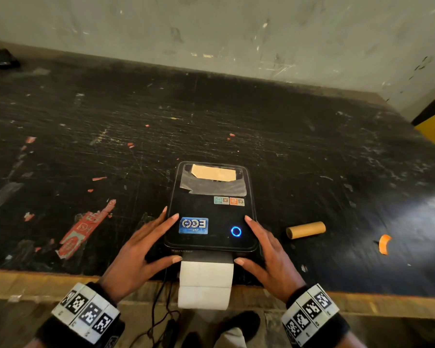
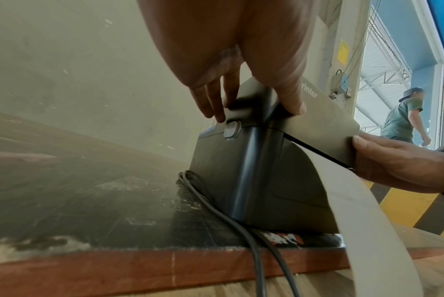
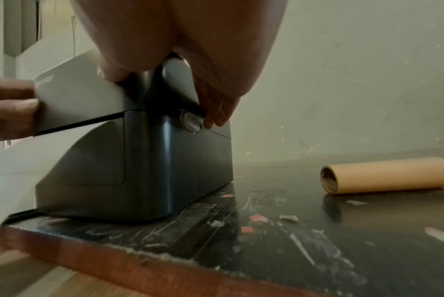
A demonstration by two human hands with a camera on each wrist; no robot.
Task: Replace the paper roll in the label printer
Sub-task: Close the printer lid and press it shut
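Note:
A black label printer (image 1: 211,209) stands at the table's front edge with its lid down and a blue ring light (image 1: 236,231) lit. White label paper (image 1: 206,282) comes out of its front slot and hangs over the edge. My left hand (image 1: 158,237) lies on the lid's front left corner, fingers straight, thumb at the front beside the paper. In the left wrist view its fingertips (image 2: 215,112) sit just above the side release button (image 2: 232,129). My right hand (image 1: 259,244) mirrors it on the right corner, fingertips (image 3: 213,120) next to that side's button (image 3: 190,121). An empty cardboard core (image 1: 305,229) lies to the right.
The black table top (image 1: 211,116) is scratched and strewn with red label scraps and an orange curl (image 1: 384,243). A grey wall runs along its back. Black cables (image 1: 158,310) drop from the printer over the front edge. Another person (image 2: 403,118) stands far off.

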